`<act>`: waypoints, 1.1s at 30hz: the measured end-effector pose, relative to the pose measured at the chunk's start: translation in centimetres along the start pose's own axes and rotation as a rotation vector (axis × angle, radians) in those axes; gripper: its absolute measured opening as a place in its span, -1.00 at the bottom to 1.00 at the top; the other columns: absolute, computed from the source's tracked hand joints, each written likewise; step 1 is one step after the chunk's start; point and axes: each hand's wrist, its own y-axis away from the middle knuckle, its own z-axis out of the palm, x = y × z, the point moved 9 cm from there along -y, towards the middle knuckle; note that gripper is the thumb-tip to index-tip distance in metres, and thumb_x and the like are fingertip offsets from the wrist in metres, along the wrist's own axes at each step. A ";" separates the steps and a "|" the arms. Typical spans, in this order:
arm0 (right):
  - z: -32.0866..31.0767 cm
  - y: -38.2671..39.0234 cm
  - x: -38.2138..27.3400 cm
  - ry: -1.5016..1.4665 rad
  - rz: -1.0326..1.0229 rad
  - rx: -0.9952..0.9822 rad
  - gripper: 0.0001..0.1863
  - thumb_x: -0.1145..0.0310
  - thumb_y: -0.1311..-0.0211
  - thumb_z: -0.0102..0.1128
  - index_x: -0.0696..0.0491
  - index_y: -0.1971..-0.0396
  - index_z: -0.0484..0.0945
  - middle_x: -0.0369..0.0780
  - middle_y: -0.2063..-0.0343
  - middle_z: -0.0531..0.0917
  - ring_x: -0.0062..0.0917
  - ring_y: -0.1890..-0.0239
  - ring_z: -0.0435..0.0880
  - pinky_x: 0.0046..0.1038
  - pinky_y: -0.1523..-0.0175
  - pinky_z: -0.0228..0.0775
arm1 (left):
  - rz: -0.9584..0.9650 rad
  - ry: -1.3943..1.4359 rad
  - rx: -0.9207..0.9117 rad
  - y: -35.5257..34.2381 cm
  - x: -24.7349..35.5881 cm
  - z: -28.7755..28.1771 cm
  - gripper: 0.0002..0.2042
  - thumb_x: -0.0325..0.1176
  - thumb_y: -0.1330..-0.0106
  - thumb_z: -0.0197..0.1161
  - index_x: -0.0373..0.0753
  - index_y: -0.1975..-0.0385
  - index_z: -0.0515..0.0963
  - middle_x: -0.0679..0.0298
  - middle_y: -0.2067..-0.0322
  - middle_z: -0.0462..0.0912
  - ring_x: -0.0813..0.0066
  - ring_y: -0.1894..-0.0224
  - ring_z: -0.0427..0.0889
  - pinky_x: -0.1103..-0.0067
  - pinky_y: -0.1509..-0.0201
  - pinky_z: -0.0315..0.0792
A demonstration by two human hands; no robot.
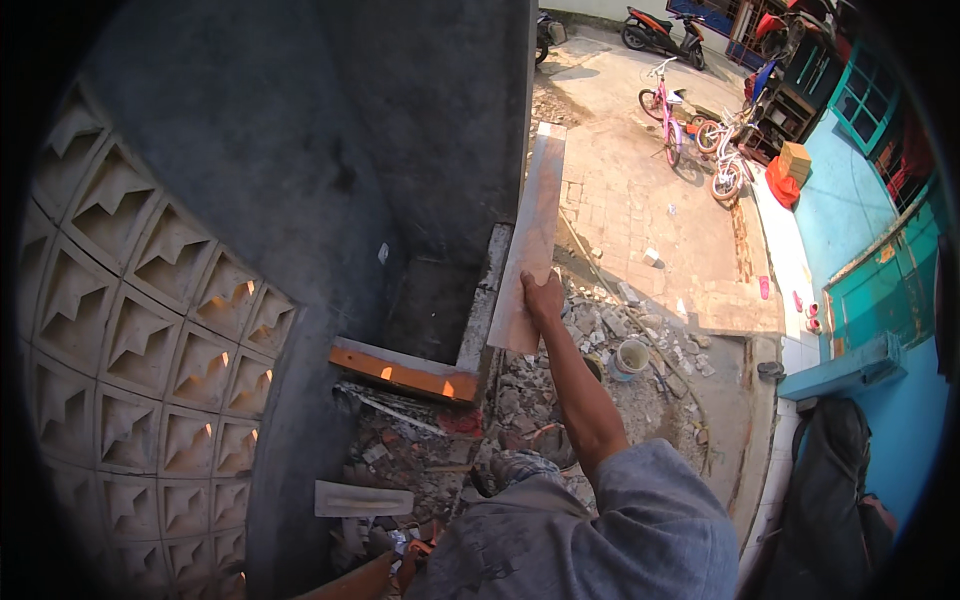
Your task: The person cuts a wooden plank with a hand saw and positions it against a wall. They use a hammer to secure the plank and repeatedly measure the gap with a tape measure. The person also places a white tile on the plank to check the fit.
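My right hand is closed on the edge of a long, straight wooden board, near its lower end. The board stands out lengthwise beside the edge of a grey plastered wall and a low ledge. At the bottom, my left hand is low beside my shirt, its fingers partly hidden and seemingly curled at something orange. A pale, flat strip, like a trowel blade, lies just above that hand.
An orange-faced low wall closes off a grey recess. Broken rubble and a white bucket lie to the right. Patterned vent blocks fill the left side. A pink bicycle and a scooter stand farther off.
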 end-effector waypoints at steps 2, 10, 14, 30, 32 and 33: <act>0.5 -0.7 -0.3 0.009 -0.005 -0.007 -0.31 -0.01 -0.18 0.41 0.29 -0.08 0.51 0.22 0.10 0.70 0.08 -0.03 0.70 -0.07 -0.16 0.51 | 0.007 -0.013 -0.003 -0.1 0.3 0.5 -0.57 -0.14 -0.37 0.35 -0.26 -0.13 0.62 0.23 0.14 0.75 0.47 0.19 0.68 0.48 0.11 0.55; 3.0 -0.3 0.3 -0.037 0.040 -0.066 -0.25 0.01 -0.18 0.43 0.29 -0.18 0.48 0.13 0.01 0.71 -0.01 -0.02 0.72 -0.13 -0.16 0.51 | 0.024 -0.045 0.006 0.4 0.0 1.1 -0.58 -0.14 -0.36 0.35 -0.27 -0.11 0.63 0.23 0.14 0.74 0.48 0.18 0.68 0.49 0.10 0.55; 3.4 -0.8 1.9 -0.497 0.157 -0.278 -0.33 0.09 -0.26 0.42 0.30 -0.16 0.49 -0.01 0.08 0.72 -0.26 0.09 0.73 -0.27 -0.02 0.58 | 0.025 -0.047 0.011 0.8 -0.6 1.2 -0.58 -0.15 -0.36 0.35 -0.27 -0.11 0.64 0.24 0.14 0.74 0.48 0.17 0.68 0.49 0.10 0.55; 0.1 -2.9 -2.0 -0.743 0.294 -0.507 -0.47 0.15 -0.40 0.36 0.30 -0.11 0.51 -0.14 0.19 0.73 -0.48 0.30 0.75 -0.39 0.22 0.68 | 0.032 -0.124 0.007 2.0 -1.9 1.5 -0.59 -0.16 -0.35 0.35 -0.29 -0.08 0.66 0.25 0.13 0.74 0.49 0.14 0.69 0.50 0.07 0.55; -0.9 -3.1 -4.1 -0.782 0.225 -0.508 -0.48 0.20 -0.39 0.37 0.34 -0.09 0.50 -0.09 0.18 0.73 -0.45 0.28 0.77 -0.39 0.21 0.69 | 0.040 -0.132 0.013 2.1 -2.0 1.3 -0.59 -0.16 -0.35 0.35 -0.29 -0.08 0.66 0.25 0.13 0.74 0.49 0.14 0.69 0.50 0.07 0.55; -1.5 -3.4 -4.9 -0.746 0.226 -0.488 -0.51 0.20 -0.40 0.35 0.33 -0.06 0.54 -0.10 0.20 0.74 -0.45 0.31 0.77 -0.40 0.22 0.69 | 0.043 -0.140 0.015 2.2 -2.2 1.2 -0.60 -0.16 -0.35 0.35 -0.29 -0.08 0.66 0.25 0.13 0.74 0.49 0.14 0.69 0.50 0.07 0.55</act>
